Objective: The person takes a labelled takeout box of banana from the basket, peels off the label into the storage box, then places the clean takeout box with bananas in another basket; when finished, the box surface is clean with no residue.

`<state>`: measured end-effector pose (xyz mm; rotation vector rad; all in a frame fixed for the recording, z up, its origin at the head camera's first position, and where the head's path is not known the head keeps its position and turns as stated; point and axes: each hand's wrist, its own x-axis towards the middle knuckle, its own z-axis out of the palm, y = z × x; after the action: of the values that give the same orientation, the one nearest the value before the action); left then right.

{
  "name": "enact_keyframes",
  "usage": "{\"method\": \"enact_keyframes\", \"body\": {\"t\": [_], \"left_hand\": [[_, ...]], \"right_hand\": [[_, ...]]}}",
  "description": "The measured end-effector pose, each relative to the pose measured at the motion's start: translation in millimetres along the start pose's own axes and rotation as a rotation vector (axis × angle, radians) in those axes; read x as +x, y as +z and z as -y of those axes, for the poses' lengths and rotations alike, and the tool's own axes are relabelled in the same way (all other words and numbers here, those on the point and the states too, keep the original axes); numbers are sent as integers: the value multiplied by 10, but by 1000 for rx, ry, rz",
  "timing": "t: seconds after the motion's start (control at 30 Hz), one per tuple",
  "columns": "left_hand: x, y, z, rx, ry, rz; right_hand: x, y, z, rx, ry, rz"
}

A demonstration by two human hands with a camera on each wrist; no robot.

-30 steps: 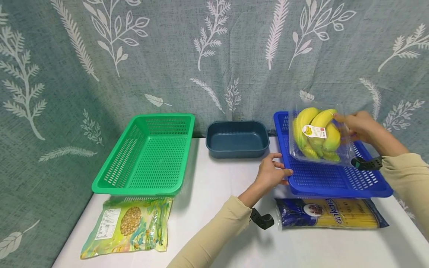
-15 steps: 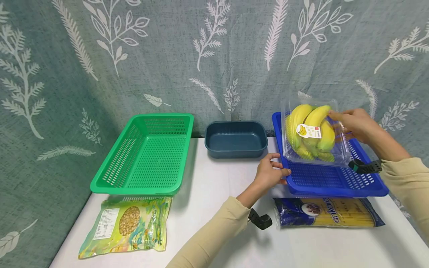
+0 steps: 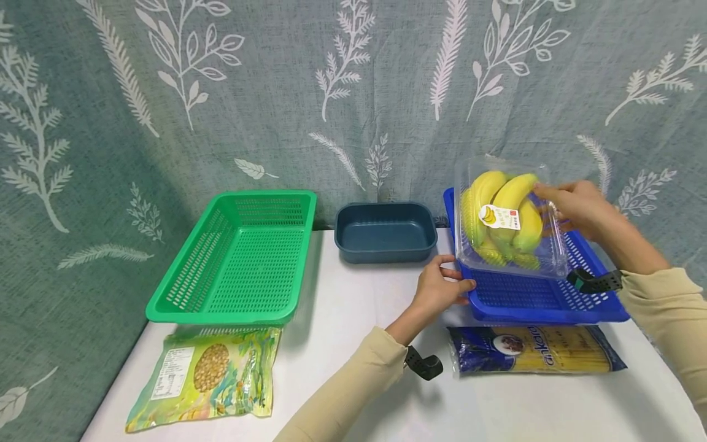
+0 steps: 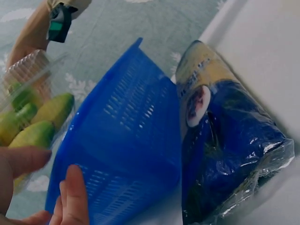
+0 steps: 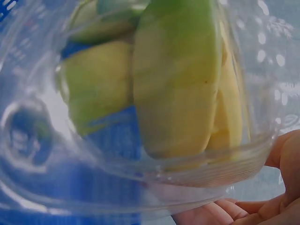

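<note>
A clear plastic box of bananas (image 3: 499, 218) hangs tilted over the blue basket (image 3: 530, 294), overlapping its left rim in the head view. My right hand (image 3: 580, 205) grips the box by its right side; the bananas (image 5: 178, 84) show through the plastic in the right wrist view. At the basket's left rim is my left hand (image 3: 439, 285). It holds this rim, thumb (image 4: 28, 158) on the inner side and fingers (image 4: 75, 192) along the outer wall. A packet of spaghetti (image 3: 536, 351) lies in front of the basket.
To the left stands a green basket (image 3: 293, 294), with a printed bag (image 3: 237, 383) of round, pale kernels in front of it. A dark teal tub (image 3: 386, 253) sits between the two baskets. Behind everything hangs a leaf-patterned curtain (image 3: 265, 123).
The right hand has raised the box of bananas a little and carried it left toward the basket's left rim. The left hand stays at that rim. The head view has shifted slightly.
</note>
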<state>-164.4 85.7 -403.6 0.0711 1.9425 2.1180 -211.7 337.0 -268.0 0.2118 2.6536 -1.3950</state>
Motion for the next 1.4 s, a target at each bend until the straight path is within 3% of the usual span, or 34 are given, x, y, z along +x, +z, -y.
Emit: {"method": "enact_keyframes", "body": {"t": [0.3,0.47,0.57,0.77,0.87,1.0,1.2,1.4], "left_hand": [[-135,-131,-82,138,67,30],[-213,-213,-121,120,78,71],[-246,-254,-136,39,114,118],[-273,-263,-177,-292,227,194],[-283,-247,-190,-401,262,165],[-295,-234,-209,-480,287,94],[-294,-276,-244,-547,283,-11],[-276,-350,-266,-557,264,-84]], "right_hand": [[-74,125,84,-31,-8,0],[-109,195,143,-31,-18,-3],[-136,243,188,-16,-24,-4],[-188,357,269,33,-62,-30],[-200,411,300,71,-87,-44],[-208,475,319,103,-104,-58],[-244,599,327,170,-124,-85],[-287,723,344,260,-151,-117]]}}
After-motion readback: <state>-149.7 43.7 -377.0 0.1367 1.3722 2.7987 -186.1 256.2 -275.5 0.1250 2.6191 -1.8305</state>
